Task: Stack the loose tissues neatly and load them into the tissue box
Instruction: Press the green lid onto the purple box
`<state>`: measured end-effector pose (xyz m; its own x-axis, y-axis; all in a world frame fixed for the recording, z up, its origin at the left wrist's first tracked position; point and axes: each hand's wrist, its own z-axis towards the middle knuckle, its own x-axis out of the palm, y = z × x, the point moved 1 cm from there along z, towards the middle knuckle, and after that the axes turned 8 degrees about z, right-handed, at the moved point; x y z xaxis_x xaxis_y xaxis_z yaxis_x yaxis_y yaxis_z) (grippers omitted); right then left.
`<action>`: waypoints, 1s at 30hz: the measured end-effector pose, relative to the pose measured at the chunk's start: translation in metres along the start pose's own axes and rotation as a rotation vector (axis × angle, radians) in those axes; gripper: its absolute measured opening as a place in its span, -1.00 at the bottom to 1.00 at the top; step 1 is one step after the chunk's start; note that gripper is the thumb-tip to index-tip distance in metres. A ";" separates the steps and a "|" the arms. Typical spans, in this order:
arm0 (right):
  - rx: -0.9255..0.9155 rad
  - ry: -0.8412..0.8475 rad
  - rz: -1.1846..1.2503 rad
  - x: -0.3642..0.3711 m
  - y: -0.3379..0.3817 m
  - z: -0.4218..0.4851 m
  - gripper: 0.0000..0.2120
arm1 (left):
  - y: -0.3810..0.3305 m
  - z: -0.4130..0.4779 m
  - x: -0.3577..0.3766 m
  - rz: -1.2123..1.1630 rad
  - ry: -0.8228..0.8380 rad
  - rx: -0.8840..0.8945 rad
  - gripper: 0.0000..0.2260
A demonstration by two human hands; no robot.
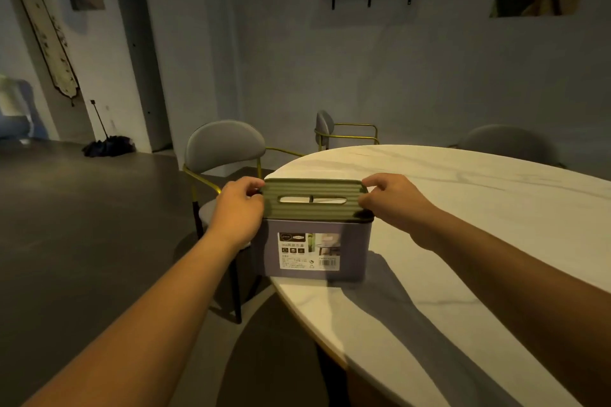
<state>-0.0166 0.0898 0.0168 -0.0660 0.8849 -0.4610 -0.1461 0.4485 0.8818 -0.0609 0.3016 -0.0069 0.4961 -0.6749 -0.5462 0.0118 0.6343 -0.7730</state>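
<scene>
Both hands, left hand [238,208] & right hand [391,200], grip box lid [314,198] ends.

home dining room: marble table [496,208], chairs [224,145]

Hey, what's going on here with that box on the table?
A person grips the green lid of a tissue box at both ends, left hand on its left end, right hand on its right. The lid sits on top of the box, which stands near the edge of the white table. Something white shows through the lid's slot.
</scene>
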 end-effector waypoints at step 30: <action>-0.309 -0.005 -0.562 0.014 0.004 0.041 -0.78 | -0.038 0.040 0.033 0.669 0.227 0.341 -0.69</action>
<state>0.0221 0.1092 0.0179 0.1081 0.5261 -0.8435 -0.4346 0.7881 0.4358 -0.0105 0.2698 0.0171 0.3031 -0.1461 -0.9417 0.0574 0.9892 -0.1350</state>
